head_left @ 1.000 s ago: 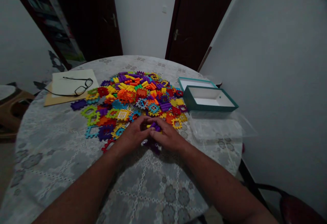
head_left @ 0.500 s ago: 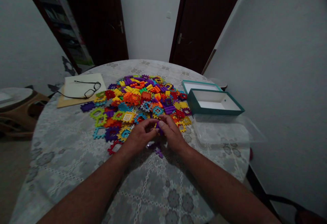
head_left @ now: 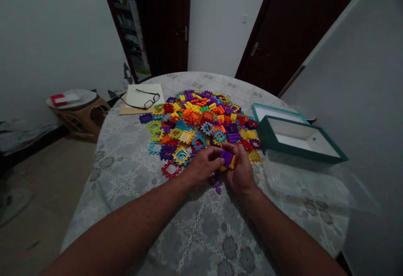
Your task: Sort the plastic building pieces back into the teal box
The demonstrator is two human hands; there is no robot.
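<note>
Between my two hands is a small assembly of purple and yellow plastic building blocks (head_left: 226, 159). My left hand (head_left: 205, 165) pinches its left side, thumb on the purple face. Around its right side and back my right hand (head_left: 242, 170) is curled, with the yellow part near its palm. On the cloth just below my hands lie a few loose purple pieces (head_left: 217, 186), partly shaded. Beyond my hands spreads a heap of colourful interlocking blocks (head_left: 192, 117), with toothed square frames and short ridged bars. A red toothed frame (head_left: 171, 169) lies left of my left hand.
The round table wears a patterned grey-white cloth (head_left: 132, 208). To the right stand an opened teal box (head_left: 294, 150), its teal-edged lid (head_left: 277, 112) and a clear plastic tray (head_left: 283, 179). Eyeglasses (head_left: 147, 103) rest on papers (head_left: 134, 110) at back left. A stool (head_left: 82, 116) stands beyond.
The view has swung left, so everything appears further right. The blocks in my hands have turned, showing more of the purple face and yellow side. My right hand has opened slightly around them.
</note>
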